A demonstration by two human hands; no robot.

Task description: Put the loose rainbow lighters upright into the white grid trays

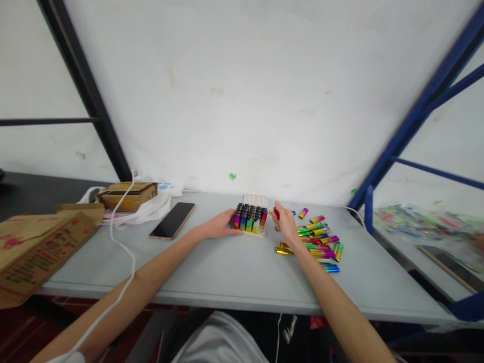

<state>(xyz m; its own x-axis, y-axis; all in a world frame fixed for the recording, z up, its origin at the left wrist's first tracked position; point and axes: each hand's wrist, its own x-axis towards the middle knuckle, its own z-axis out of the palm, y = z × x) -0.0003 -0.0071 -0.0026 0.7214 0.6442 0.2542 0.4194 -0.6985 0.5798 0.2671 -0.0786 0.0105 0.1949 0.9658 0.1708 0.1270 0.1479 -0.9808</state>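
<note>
Rows of lighters with black tops and shiny coloured bodies stand upright in a white tray. The tray's back part and front right corner show bare white slots. My left hand grips the tray's left side, fingers behind and thumb at the front. Just right of the tray, my right hand is closed around a small red lighter, mostly hidden by the fingers. Beside and partly behind my right forearm lies a loose pile of shiny multicoloured lighters, several of them overlapping.
A black-screened phone lies left of my left hand. Farther left are an opened cardboard box, a smaller carton and white plastic bags. A white cable hangs across my left forearm. A blue frame rises at right.
</note>
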